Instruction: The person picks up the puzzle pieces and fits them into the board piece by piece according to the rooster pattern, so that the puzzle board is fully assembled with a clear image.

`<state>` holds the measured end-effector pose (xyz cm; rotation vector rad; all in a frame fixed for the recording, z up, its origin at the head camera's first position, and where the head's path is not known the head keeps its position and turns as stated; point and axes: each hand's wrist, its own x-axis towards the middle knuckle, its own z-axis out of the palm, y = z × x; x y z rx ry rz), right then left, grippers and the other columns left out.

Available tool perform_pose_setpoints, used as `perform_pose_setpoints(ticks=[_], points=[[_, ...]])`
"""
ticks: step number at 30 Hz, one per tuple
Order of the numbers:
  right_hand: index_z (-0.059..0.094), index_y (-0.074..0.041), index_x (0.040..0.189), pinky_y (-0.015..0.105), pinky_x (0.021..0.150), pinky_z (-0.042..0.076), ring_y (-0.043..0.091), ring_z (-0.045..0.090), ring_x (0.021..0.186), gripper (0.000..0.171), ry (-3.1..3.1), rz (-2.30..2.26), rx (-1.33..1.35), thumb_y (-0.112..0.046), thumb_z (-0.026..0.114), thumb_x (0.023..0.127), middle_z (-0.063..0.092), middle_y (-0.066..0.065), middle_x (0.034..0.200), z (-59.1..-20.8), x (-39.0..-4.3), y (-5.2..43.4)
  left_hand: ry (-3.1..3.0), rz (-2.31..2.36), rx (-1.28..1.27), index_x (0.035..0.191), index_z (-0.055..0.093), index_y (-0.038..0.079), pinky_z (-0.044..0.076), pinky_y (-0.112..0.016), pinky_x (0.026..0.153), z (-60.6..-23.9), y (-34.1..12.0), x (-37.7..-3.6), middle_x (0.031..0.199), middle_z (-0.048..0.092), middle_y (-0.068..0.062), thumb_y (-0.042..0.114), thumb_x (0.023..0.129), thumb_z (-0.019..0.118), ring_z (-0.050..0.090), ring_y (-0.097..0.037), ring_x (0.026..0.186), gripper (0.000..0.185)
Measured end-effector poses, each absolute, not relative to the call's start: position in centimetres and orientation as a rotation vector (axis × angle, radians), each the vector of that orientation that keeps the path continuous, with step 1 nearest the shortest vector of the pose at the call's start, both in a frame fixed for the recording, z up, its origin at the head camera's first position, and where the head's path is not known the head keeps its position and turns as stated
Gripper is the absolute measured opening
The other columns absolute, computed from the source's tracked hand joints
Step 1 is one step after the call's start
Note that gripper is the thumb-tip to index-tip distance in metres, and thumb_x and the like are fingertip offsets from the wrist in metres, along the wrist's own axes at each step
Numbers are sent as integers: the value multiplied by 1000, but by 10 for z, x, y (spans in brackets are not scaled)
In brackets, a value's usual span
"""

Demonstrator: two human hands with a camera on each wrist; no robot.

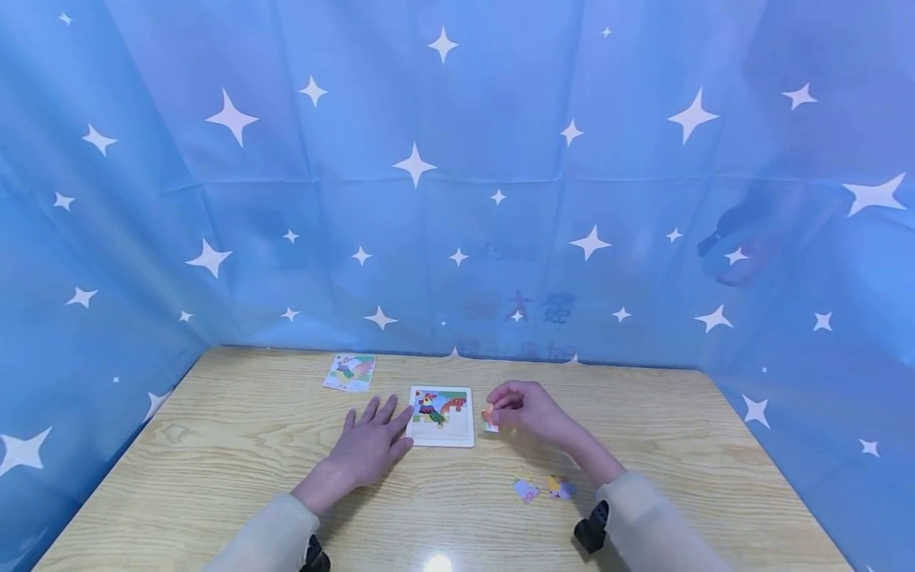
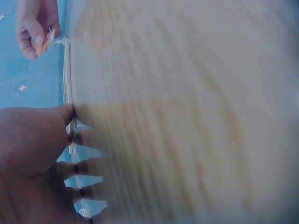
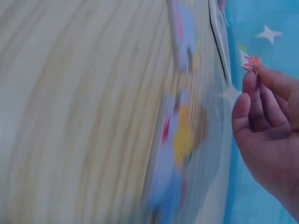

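Wooden table (image 1: 214,445): it carries a white puzzle board (image 1: 442,415) at the middle, partly filled with a colourful bird picture.
Left hand (image 1: 368,449): flat on the table, fingers straight and spread, fingertips touching the board's left edge; its grip is released, only steadying.
Right hand (image 1: 532,411): just right of the board, raised slightly off the table, its grip pinching a small puzzle piece (image 1: 489,416) between thumb and fingers; the right wrist view shows the piece (image 3: 248,61) at the fingertips.
Loose pieces (image 1: 542,488): two lie on the table near the right forearm, well apart from the board.
Reference card (image 1: 349,372): lies beyond the left hand, near the blue starred backdrop (image 1: 457,175).
Step in hand: judged as carrying a held piece toward the board.
Next move calls for: turning the piece to match an empty slot, lowering it flat, and keeping the board from sliding.
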<state>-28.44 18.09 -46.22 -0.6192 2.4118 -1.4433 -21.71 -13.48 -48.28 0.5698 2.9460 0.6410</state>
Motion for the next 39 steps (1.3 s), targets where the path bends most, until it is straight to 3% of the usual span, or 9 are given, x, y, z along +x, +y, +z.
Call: perform_pose_setpoints(ticks=[11,21,29,39], points=[[70,4,117,31,70,55,16,65,86,20,2441,-1391,-705,-2,66,98,70,6,97,-463,-291,146,2960,629,569,155,46,9,17,-76,111,-478,-134,-215,161,34,-24,32,109,52,24,-51,149,52],[74,2,113,27,63,45,21,59,79,18,2445,-1353,-764,-1,60,102,71,13,98,-463,-294,126,2951,633,558,156,45,10,16,-77,111,-477,-134,-215,162,33,-23,33,109,51,22,-51,149,53],[75,-3,112,28,71,49,15,60,83,18,2472,-1263,-805,-1,61,102,72,5,100,-470,-299,118,2952,618,525,156,46,11,17,-76,112,-476,-132,-213,163,33,-21,34,109,51,23,-49,150,53],[73,-7,115,34,75,53,16,61,88,23,2502,-1224,-762,4,67,96,69,1,101,-475,-297,115,2957,614,539,156,46,10,17,-76,111,-478,-133,-215,162,33,-21,34,109,51,23,-49,150,53]])
